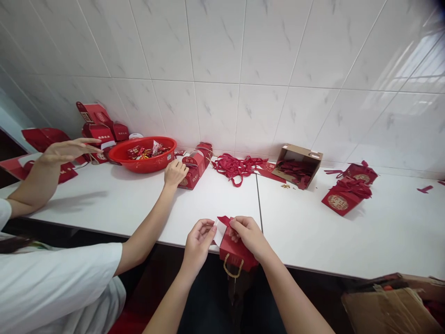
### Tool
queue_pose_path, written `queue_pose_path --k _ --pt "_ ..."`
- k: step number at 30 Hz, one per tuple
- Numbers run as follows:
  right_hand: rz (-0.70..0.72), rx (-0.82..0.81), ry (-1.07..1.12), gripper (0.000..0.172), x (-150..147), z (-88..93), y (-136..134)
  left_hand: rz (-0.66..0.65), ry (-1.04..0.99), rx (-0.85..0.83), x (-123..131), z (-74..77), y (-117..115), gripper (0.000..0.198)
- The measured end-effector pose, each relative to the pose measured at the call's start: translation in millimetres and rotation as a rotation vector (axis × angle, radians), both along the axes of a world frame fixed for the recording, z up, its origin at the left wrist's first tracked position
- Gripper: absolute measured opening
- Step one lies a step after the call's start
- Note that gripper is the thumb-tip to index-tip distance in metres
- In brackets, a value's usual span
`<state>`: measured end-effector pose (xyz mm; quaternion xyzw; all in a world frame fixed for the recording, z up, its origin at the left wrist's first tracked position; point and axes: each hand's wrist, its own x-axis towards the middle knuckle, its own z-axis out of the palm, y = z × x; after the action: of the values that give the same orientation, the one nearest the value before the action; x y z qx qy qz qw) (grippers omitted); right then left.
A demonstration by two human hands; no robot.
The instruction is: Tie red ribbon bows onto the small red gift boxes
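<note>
A red gift box [239, 255] with a looped rope handle [233, 266] is at the table's front edge, tilted toward me. My left hand [200, 242] is closed, thumb and fingers pinching a white flap [219, 233] at the box's left side. Over the top of the box, my right hand [247, 234] is closed on a pointed red piece [223, 220]; whether this is ribbon or part of the box I cannot tell. The right fingertips are partly hidden behind the hand.
A co-worker's hand [176, 173] touches another red box [194, 171]; their other hand [69, 150] is raised at left. Behind are a red basin [146, 163] of wrapped sweets, tangled ribbons [236, 167], an open carton [302, 157] and bow-tied boxes [342, 199].
</note>
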<state>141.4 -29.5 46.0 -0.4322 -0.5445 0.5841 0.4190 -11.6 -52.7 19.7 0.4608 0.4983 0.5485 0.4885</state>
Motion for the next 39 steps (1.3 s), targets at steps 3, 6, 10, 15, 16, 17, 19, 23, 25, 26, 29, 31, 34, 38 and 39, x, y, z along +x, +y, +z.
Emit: queue_pose_path --k 3,6,10,15,16,17,19,23,25,26,29,31,34,38,39 --pt "-0.031 0.003 -0.069 0.029 0 -3.8 2 -0.006 -0.021 -0.007 0 -0.4 -1 0.029" --pt "-0.038 0.012 -0.123 0.029 1 -6.4 3 0.014 -0.008 -0.017 1 -0.1 -2 0.031" --pt "-0.053 0.024 -0.198 0.031 1 -6.3 3 0.019 0.012 -0.011 0 0.5 -3 0.031" --pt "-0.065 0.027 -0.259 0.032 0 -6.1 4 0.004 0.074 0.055 1 0.4 -2 0.027" --pt "-0.063 0.029 -0.256 0.031 -1 -6.3 4 -0.008 0.087 0.073 1 0.0 -2 0.026" --pt "-0.063 0.03 -0.254 0.031 -1 -6.4 4 -0.021 0.099 0.089 1 -0.6 -2 0.025" --pt "-0.065 0.03 -0.251 0.031 -2 -6.1 3 -0.046 0.117 0.115 0 -2.0 -1 0.024" --pt "-0.07 0.028 -0.273 0.033 -4 -3.4 2 -0.082 0.132 0.131 -2 -2.6 1 0.029" --pt "-0.072 0.037 -0.291 0.037 -5 -2.6 1 -0.083 0.119 0.099 -3 0.0 5 0.027" --pt "-0.073 0.045 -0.295 0.039 -5 -2.6 1 -0.087 0.112 0.078 -3 2.0 7 0.026" --pt "-0.077 0.065 -0.299 0.041 -5 -3.6 0 -0.134 0.136 0.066 -1 7.8 16 0.032" --pt "-0.093 0.091 -0.288 0.039 -5 -3.7 0 -0.159 0.194 0.108 0 8.8 20 0.032" --pt "-0.152 0.17 -0.195 0.029 -2 -0.9 -4 -0.144 0.299 0.151 -4 2.9 24 0.029" --pt "-0.336 0.352 -0.053 0.021 18 3.7 -21 0.073 0.69 0.155 -29 -10.8 23 0.021" --pt "-0.393 0.395 -0.05 0.021 26 3.2 -26 0.173 0.853 0.131 -38 -13.4 23 0.02"
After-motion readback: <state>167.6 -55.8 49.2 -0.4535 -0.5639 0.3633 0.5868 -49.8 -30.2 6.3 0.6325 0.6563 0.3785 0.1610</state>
